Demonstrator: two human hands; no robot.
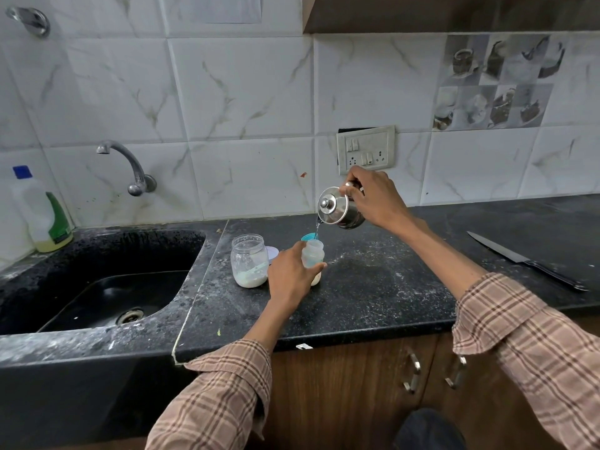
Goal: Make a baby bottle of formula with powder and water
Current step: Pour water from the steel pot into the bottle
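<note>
At mid-frame, the right hand (373,199) gripped a tilted kettle (339,209), pouring water into the bottle (312,254) held by the left hand (292,277). Filling was underway; next, judge the level and stop.

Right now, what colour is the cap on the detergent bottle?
Blue, on the detergent bottle left of the sink, head view.

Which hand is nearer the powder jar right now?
Left. The left hand grips the baby bottle just right of the powder jar. The right hand is farther right and raised, tilting the steel kettle over the bottle.
</note>
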